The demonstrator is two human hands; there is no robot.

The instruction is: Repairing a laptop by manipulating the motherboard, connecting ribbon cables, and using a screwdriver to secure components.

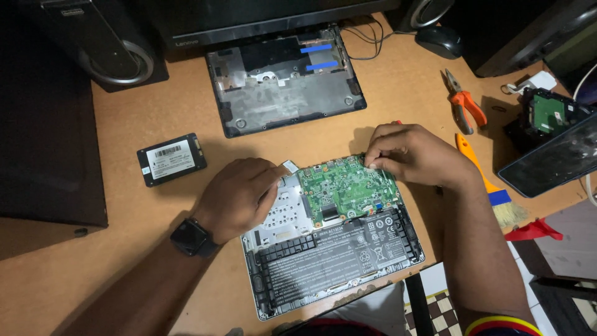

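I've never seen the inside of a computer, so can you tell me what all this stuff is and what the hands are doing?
This picture comes from a camera worn on a person's head, looking down at their own two hands over a wooden desk. In front of them lies an opened laptop, turned upside down with its bottom taken off. The green board is its circuit board, and the big black slab below it is the battery. The left hand, with a black watch on the wrist, rests on the laptop's silver part. The right hand pinches at the board's top edge; what it holds is hidden. Nearby lie the removed bottom cover, a small black drive, orange pliers, a brush and a mouse.
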